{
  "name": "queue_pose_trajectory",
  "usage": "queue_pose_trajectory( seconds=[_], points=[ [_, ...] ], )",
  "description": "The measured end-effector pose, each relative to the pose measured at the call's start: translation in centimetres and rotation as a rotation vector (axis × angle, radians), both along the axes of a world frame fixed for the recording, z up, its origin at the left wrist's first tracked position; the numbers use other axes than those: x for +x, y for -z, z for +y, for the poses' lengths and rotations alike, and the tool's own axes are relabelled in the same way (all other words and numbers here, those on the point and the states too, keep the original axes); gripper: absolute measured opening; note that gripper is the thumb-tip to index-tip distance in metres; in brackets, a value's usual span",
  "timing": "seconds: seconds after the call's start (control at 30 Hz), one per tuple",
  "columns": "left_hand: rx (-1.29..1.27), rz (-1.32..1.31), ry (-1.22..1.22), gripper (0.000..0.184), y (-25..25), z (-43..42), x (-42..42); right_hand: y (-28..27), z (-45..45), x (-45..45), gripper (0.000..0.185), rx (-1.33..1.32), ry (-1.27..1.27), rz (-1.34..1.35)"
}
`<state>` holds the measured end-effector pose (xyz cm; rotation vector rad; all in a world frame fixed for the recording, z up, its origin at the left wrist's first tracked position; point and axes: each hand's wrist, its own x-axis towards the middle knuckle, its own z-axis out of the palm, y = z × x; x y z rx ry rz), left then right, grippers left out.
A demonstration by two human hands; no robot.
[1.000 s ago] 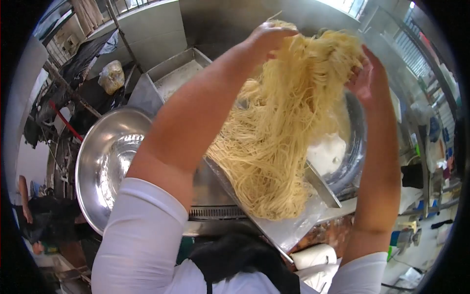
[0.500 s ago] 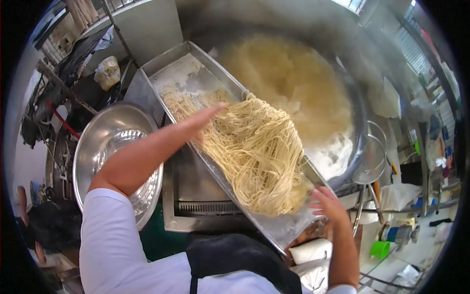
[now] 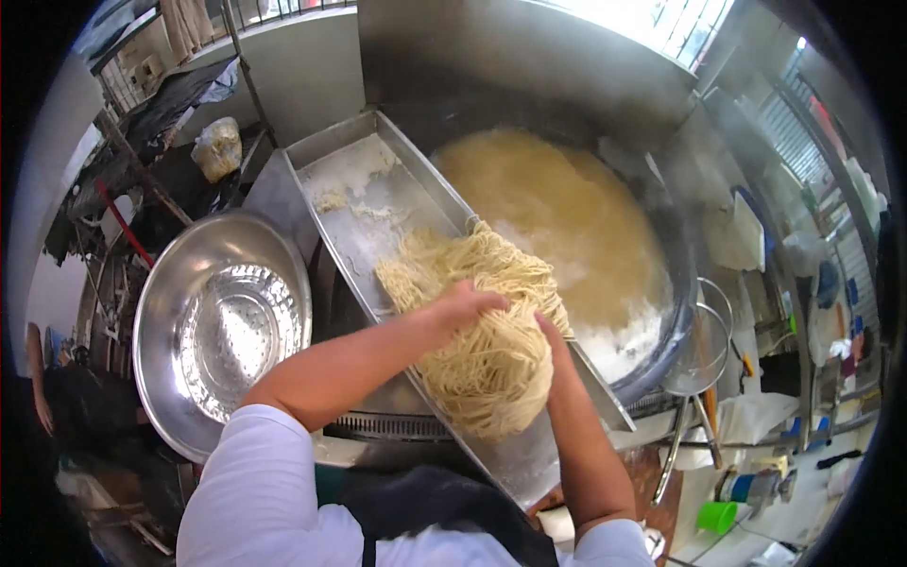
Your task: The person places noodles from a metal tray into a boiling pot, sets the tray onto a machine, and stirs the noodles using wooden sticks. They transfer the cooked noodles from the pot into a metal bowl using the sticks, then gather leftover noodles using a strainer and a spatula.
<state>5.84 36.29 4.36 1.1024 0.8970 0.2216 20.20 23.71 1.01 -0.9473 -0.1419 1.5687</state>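
A long metal tray point(image 3: 354, 241) lies at a slant across the middle, with a heap of pale yellow noodles point(image 3: 491, 378) in its lower half and white flour at its far end. My left hand point(image 3: 472, 304) is closed on the top of the heap, its fingertips partly sunk among the strands. On the heap's right side my right hand point(image 3: 551, 338) presses in, its fingers mostly hidden by noodles. Some noodles hang over the tray's right edge, beside a big round pot point(image 3: 675, 312) of cloudy yellowish liquid with white foam.
An empty steel bowl point(image 3: 151, 350) stands left of the tray. Right of the pot are a wire strainer point(image 3: 699, 350) and, lower down, a green container point(image 3: 717, 516). A bag point(image 3: 217, 149) sits at the upper left. Another person's arm point(image 3: 38, 378) shows at the far left.
The noodles were lifted, then set down spread along the tray. Both hands have since come together on them, and the heap is now more compact and clear of the tray's far end.
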Motion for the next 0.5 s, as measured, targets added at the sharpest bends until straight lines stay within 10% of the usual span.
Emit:
queue_pose_trajectory(
  seconds=[0.13, 0.23, 0.5],
  points=[
    [-0.341, -0.400, 0.093, 0.036, -4.9, 6.4, 2.2, -8.6, 3.1, 2.1, 0.052, 0.362, -0.073, 0.191],
    [0.091, -0.410, 0.013, 0.031, -15.1, 10.2, 6.8, -13.3, 6.7, 7.0, 0.044, 0.736, 0.021, 0.009],
    [0.574, -0.443, 0.048, 0.076, -21.6, 14.7, 10.0, -24.5, 7.9, 9.8, 0.053, 0.226, 0.588, -0.298]
  ],
)
